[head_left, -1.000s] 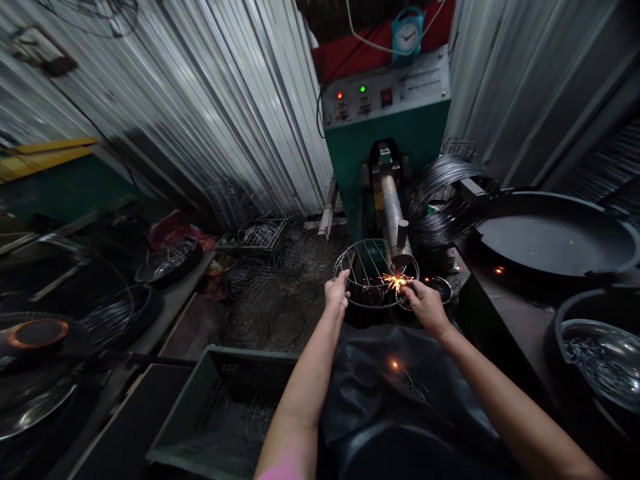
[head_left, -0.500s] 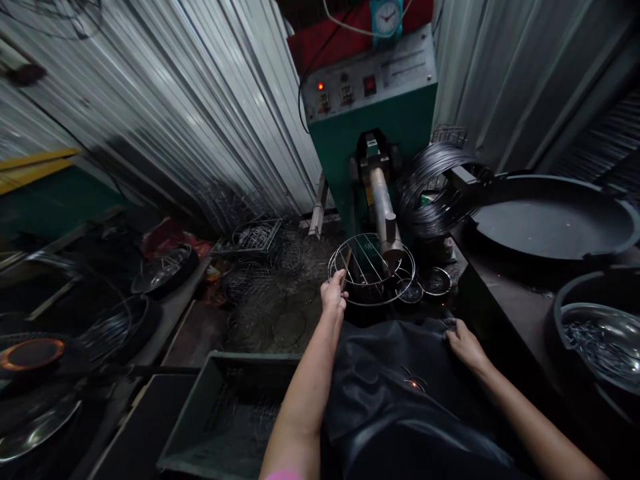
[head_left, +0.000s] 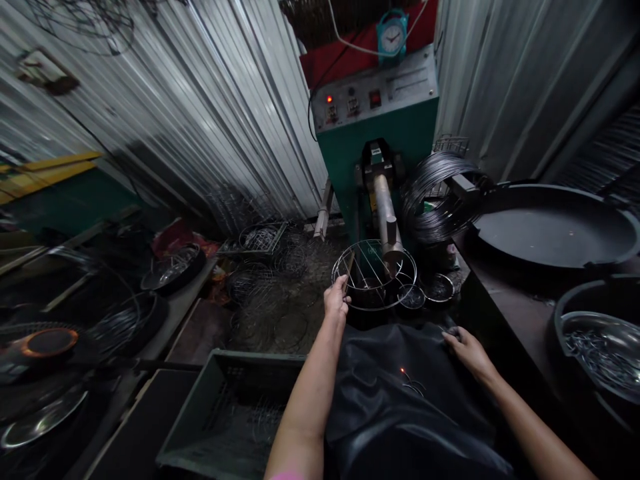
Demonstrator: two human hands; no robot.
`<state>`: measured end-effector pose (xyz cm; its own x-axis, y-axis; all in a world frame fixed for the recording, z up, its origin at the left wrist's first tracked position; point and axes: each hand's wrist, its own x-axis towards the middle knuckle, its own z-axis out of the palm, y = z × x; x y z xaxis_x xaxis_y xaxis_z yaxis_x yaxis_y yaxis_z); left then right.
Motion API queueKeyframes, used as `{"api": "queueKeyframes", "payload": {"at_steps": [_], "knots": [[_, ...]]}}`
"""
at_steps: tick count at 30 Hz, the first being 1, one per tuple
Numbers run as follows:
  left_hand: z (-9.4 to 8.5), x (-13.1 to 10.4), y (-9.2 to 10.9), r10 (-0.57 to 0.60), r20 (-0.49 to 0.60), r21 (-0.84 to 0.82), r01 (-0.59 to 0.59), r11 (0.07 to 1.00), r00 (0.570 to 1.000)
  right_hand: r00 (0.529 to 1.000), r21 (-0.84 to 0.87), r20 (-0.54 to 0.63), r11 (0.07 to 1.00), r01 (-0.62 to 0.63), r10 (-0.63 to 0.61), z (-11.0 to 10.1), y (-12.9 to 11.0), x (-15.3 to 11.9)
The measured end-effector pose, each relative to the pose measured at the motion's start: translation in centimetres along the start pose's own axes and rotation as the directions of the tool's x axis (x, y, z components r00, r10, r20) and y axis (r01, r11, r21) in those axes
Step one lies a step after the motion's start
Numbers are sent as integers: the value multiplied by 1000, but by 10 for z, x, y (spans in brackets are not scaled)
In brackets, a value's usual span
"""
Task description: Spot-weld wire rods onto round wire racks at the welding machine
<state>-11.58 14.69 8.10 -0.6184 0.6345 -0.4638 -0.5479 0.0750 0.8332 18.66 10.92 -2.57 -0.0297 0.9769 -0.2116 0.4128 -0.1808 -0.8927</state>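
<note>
My left hand (head_left: 336, 297) is closed on the left edge of a round wire rack (head_left: 375, 309), together with a thin flat strip at that spot. The rack is a ring crossed by several thin bars, and its right side lies at the tip of the machine's thick metal arm (head_left: 386, 210). Over the right edge of the black apron (head_left: 380, 393), my right hand (head_left: 465, 350) is closed with fingertips pinched; what they hold is too small and dark to make out. A few curved wire pieces (head_left: 414, 387) rest on the apron, close to a glowing spark.
Behind stands a green spot welder (head_left: 340, 157) with a lit red lamp. On the right are a coil of wire (head_left: 435, 220), a large black pan (head_left: 555, 230) and a metal bowl (head_left: 607, 347) of small wire pieces. A green crate (head_left: 183, 427) sits at lower left.
The whole view has shifted slightly down and right. Both hands keep their grip, and the rack stays at the metal arm. A glowing spark shows at a different place on the apron.
</note>
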Motion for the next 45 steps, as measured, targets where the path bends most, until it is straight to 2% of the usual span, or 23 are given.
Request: {"api": "queueKeyframes", "payload": {"at_steps": [6,9,11,14,16,19,22,24,37,45], "knots": [[-3,8,3,29,16,-8,-28,1000,999,999,133,47,991,-28,22,-2,1,-3],[-3,8,5,53,30,10,-54,999,998,998,205,20,977,-55,52,-3,-13,-10],[-1,6,6,77,40,21,-78,997,996,999,292,-49,956,26,-12,-1,-37,-17],[3,0,4,87,48,26,-89,996,995,974,420,-116,879,227,-195,13,-88,-23],[5,-5,1,75,47,27,-76,997,996,946,440,-89,840,318,-311,28,-119,-22],[6,-10,-1,75,47,20,-76,997,996,925,310,11,881,358,-380,49,-143,-12],[5,-14,0,102,63,12,-103,995,993,928,148,23,919,365,-373,60,-143,-1],[4,-16,2,114,74,5,-114,993,991,925,103,11,921,376,-379,61,-140,3],[4,-11,0,135,48,-16,-134,991,990,928,102,-52,922,373,-370,61,-146,4],[13,-9,-2,91,39,-31,-90,995,995,921,83,-70,918,387,-382,60,-145,10]]}}
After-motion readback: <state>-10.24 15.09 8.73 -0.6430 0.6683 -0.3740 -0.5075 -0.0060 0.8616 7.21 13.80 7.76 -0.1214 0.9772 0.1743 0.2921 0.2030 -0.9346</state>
